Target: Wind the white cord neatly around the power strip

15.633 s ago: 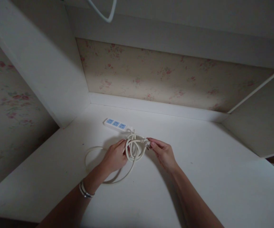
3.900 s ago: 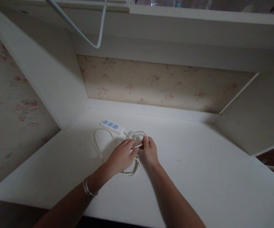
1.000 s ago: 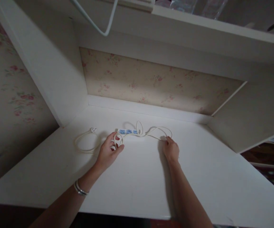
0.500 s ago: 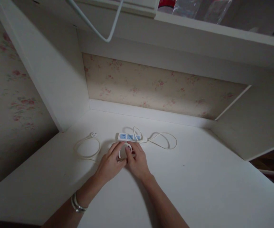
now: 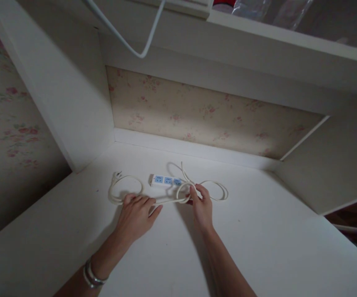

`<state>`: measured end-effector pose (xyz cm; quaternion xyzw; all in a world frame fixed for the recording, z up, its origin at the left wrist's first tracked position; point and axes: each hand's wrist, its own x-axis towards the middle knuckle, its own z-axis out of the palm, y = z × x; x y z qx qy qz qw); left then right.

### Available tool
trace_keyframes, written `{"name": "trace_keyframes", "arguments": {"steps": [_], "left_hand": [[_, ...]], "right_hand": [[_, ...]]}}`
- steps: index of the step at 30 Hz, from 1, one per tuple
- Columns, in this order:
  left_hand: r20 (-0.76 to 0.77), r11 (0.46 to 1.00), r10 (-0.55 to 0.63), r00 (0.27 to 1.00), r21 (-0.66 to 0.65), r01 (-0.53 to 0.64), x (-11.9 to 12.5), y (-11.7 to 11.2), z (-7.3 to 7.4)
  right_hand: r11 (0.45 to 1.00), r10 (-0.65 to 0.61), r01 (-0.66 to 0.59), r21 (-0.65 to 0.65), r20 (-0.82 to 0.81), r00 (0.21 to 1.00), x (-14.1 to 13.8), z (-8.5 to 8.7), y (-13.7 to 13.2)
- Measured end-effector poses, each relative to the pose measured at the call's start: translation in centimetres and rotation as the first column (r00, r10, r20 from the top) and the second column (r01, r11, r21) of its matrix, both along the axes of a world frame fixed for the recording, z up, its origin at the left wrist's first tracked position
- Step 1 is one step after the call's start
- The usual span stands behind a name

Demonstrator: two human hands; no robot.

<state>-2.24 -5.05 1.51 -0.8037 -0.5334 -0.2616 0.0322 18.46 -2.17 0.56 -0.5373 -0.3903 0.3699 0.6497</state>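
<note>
A white power strip (image 5: 163,180) with blue socket faces lies on the desk, its cord running off its right end. My right hand (image 5: 202,206) pinches a small coil of the white cord (image 5: 178,193) just in front of the strip's right end. To the left, my left hand (image 5: 138,214) has its fingers curled over the same cord, the thumb held apart. A straight stretch of cord spans the two hands. Beyond my left hand the cord loops round to the plug (image 5: 118,175), which rests on the desk. My left fingertips are partly hidden.
The white desk (image 5: 258,239) is bounded by a left side panel (image 5: 63,99), a right panel (image 5: 336,165) and a floral back wall (image 5: 209,115). A pale bent rod (image 5: 144,51) hangs overhead. Clear plastic items (image 5: 252,8) sit on the upper shelf.
My hands have moved apart, the left going left and the right going right. A stretch of cord now shows between them. The plug and its loop have shifted slightly.
</note>
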Motion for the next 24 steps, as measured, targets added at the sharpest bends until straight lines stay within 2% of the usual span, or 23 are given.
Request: {"name": "trace_keyframes", "arguments": {"steps": [5, 8, 10, 13, 17, 21, 24], "left_hand": [[-0.020, 1.000, -0.011, 1.000, 0.013, 0.011, -0.3, 0.1, -0.1], [0.013, 0.999, -0.026, 1.000, 0.033, 0.025, -0.3, 0.3, -0.3], [0.038, 0.999, -0.012, 0.999, 0.052, 0.010, -0.3, 0.4, -0.4], [0.065, 0.997, 0.009, 0.998, 0.074, -0.014, -0.2, 0.4, -0.5], [0.097, 0.999, 0.015, 0.995, 0.034, -0.018, -0.1, 0.4, -0.6], [0.106, 1.000, -0.001, 0.994, 0.022, -0.002, 0.0, 0.4, -0.6], [0.112, 1.000, -0.024, 0.993, 0.019, 0.022, 0.0, 0.3, -0.7]], "right_hand": [[0.997, 0.064, -0.074, -0.030, -0.257, 0.964, -1.2, 0.1, -0.5], [0.981, 0.161, -0.185, -0.058, -0.294, 0.942, -2.0, -0.1, -0.9], [0.973, 0.181, -0.216, -0.079, -0.314, 0.932, -2.6, -0.1, -1.1], [0.978, 0.151, -0.192, -0.082, -0.355, 0.922, -3.3, 0.1, -1.6], [0.984, 0.098, -0.155, -0.088, -0.458, 0.884, -3.6, 0.2, -1.8], [0.981, 0.070, -0.158, -0.111, -0.558, 0.827, -3.5, -0.3, -1.6], [0.986, 0.064, -0.136, -0.092, -0.549, 0.833, -3.4, -0.8, -1.4]]}}
